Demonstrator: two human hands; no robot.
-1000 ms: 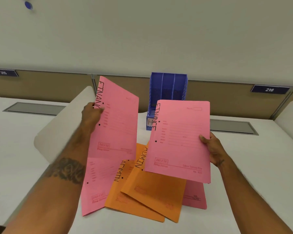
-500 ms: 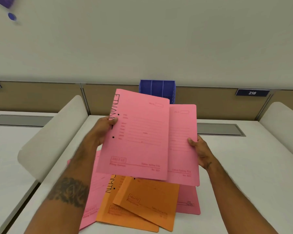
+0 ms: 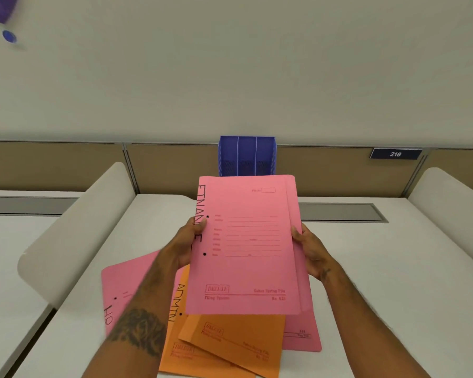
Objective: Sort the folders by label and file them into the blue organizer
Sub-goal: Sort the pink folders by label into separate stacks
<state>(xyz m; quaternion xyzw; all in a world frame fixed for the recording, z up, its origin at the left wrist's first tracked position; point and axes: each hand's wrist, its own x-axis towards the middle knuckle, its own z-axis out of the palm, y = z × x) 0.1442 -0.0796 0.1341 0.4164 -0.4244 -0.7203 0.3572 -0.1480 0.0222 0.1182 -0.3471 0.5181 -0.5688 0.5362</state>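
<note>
Fingers of the left hand [image 3: 187, 242] and the right hand [image 3: 310, 251] now clamp the two pink FINANCE folders [image 3: 246, 244] as one stack; a second ago each hand held one apart. Finance is sorted, and the blue organizer [image 3: 247, 155] waits at 12 o'clock on the bench [image 3: 393, 268].

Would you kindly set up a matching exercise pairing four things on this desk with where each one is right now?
Things:
1. FINANCE folders
2. ADMIN folder
3. HR folder
4. blue organizer

Places:
A. upright at the desk's far edge
B. flat on the desk, orange, partly under another orange folder
C. held up between both hands
D. flat on the desk, pink, leftmost of the pile

Pairs: 1-C, 2-B, 3-D, 4-A
</note>
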